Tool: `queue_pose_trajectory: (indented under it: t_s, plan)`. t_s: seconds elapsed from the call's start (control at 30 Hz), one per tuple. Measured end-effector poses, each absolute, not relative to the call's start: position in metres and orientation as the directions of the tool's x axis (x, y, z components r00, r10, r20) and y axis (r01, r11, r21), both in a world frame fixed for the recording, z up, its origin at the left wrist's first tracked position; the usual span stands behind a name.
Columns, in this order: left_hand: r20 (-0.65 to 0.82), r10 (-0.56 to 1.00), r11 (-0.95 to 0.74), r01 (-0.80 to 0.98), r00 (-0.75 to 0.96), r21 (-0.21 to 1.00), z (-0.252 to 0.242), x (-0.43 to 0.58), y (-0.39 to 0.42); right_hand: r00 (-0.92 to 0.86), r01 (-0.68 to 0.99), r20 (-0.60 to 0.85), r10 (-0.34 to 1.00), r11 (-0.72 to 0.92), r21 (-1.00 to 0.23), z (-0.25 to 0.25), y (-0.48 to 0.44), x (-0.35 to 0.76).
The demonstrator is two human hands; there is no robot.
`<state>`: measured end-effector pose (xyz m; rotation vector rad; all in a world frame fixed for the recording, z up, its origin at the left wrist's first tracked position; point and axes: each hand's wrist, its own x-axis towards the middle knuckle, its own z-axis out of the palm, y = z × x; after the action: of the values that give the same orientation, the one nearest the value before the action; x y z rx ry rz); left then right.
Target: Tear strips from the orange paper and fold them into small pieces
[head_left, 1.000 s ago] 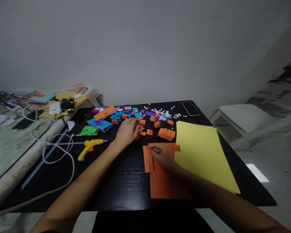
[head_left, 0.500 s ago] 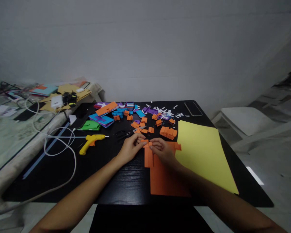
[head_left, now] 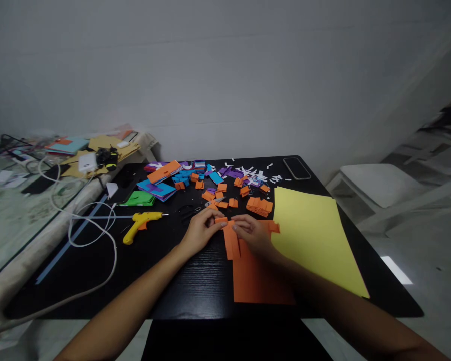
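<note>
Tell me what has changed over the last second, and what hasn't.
The left hand has come back from the scattered orange pieces toward the body, next to the right hand, and now holds a small orange tab. The right hand stays over the orange sheet. The glue gun, yellow sheet and phone lie where they were.

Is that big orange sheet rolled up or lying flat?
Flat: the orange sheet spreads, straight-edged, on the black table, partly under the right hand.

Orange sheet [head_left: 253, 281] partly behind right forearm [head_left: 346, 306], left forearm [head_left: 135, 301] cut off below
</note>
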<state>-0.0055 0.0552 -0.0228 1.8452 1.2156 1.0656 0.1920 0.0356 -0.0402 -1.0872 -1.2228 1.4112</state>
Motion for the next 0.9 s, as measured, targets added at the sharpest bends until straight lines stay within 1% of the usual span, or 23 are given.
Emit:
queue_pose_trajectory:
  t_s: [0.07,0.13,0.23,0.3,0.47,0.57,0.73,0.9]
  plan:
    - [0.191,0.959,-0.248,0.29,0.211,0.924,-0.02,-0.006,0.056,-0.154,-0.09,-0.064,0.986,-0.078,-0.993,-0.04,0.036,0.192]
    - [0.108,0.972,-0.141,0.151,0.208,0.978,-0.017,-0.005,0.056,-0.138,-0.084,-0.092,0.986,-0.104,-0.991,-0.04,0.036,0.193]
    - [0.025,0.97,-0.019,-0.03,0.242,0.999,-0.013,0.0,0.053,-0.12,-0.089,-0.126,0.985,-0.137,-0.987,-0.039,0.037,0.193]
    - [-0.025,0.955,0.044,-0.06,0.295,0.997,-0.012,0.004,0.049,-0.128,-0.111,-0.145,0.981,-0.159,-0.981,-0.037,0.037,0.193]
    - [-0.009,0.96,-0.002,0.042,0.28,0.999,-0.018,0.009,0.041,-0.173,-0.21,-0.156,0.972,-0.192,-0.959,-0.032,0.037,0.193]
    - [0.031,0.952,-0.074,0.129,0.304,0.989,-0.021,0.006,0.041,-0.17,-0.257,-0.142,0.975,-0.183,-0.949,-0.031,0.035,0.193]
    - [0.124,0.934,-0.237,0.322,0.335,0.917,-0.018,0.002,0.04,-0.176,-0.216,-0.104,0.979,-0.142,-0.966,-0.031,0.033,0.193]
    - [0.165,0.922,-0.313,0.421,0.351,0.852,-0.014,0.003,0.038,-0.193,-0.21,-0.081,0.978,-0.122,-0.97,-0.032,0.033,0.192]
